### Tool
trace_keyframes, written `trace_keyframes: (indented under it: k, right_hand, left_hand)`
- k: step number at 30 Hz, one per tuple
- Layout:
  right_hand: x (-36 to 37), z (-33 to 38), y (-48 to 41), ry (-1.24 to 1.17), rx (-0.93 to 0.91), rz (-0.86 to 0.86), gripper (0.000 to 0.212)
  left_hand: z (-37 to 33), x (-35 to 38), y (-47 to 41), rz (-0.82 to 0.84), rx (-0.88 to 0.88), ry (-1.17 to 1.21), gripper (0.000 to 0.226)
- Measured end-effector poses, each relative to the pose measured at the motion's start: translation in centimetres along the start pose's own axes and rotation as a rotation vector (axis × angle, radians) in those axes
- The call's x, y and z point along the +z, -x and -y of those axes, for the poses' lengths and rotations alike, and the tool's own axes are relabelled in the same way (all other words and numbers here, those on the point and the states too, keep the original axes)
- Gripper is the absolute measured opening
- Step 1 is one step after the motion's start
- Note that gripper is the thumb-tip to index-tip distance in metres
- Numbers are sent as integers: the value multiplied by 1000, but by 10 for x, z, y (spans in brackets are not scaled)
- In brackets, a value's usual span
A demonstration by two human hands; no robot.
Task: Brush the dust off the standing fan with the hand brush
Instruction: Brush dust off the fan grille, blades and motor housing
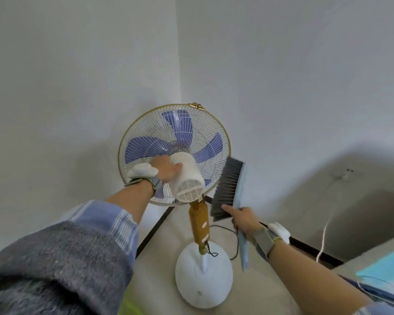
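The left hand (pixel 166 169) sits at centre frame, fingers curled round the cream ribbed plastic motor housing (pixel 189 181) at the back of the standing fan (pixel 182 137), gripping it. The right hand (pixel 246 220), lower and to the right, is closed round the handle of the pale blue plastic hand brush (pixel 229 187), with its forefinger stretched out against the dark grey bristles. The brush points up the frame, its bristles facing the fan and lying just beside the right edge of the gold-rimmed white wire cage; whether they touch it I cannot tell. The fan stands in the corner where two white walls meet, its purple blades behind the wire, its brown stem (pixel 199 221) running down to a round white base (pixel 204 278) on the pale floor at bottom centre. A thin black cord (pixel 236 244) loops beside the stem, and a white cable (pixel 325 233) hangs at the right. Each wrist wears a grey strap with a white pad.
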State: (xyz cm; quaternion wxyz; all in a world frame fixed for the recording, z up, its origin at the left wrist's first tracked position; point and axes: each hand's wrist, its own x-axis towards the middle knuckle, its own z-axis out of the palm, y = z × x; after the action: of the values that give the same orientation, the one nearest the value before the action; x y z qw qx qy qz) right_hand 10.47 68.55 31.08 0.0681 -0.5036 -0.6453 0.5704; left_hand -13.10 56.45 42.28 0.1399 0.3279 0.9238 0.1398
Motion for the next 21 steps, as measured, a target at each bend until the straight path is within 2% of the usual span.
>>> trace_keyframes:
  k: [3, 5, 7, 10, 13, 16, 18, 21]
  right_hand:
    - [37, 27, 13, -218, -87, -38, 48]
    - [59, 43, 18, -303, -114, -95, 54]
    - [76, 52, 20, -335, -129, -178, 61]
    - [92, 57, 19, -339, -122, -256, 71]
    - [94, 60, 12, -319, -90, -297, 74]
    - [90, 61, 0, -312, -44, -297, 85]
    - [88, 58, -6, -295, -33, -299, 83]
    - [84, 57, -21, -279, -13, -336, 85]
  left_hand:
    - [17, -30, -12, -94, -26, 77, 56]
    - [31, -50, -21, -235, -49, 137, 55]
    - [47, -65, -30, -329, -84, 167, 57]
    - [66, -80, -43, -381, -101, 164, 61]
    - [75, -87, -60, -328, -106, 213, 70]
    - [77, -87, -75, -190, -125, 337, 83]
    - [79, -83, -79, -118, -125, 444, 84]
    - [88, -76, -90, -117, -140, 372, 79]
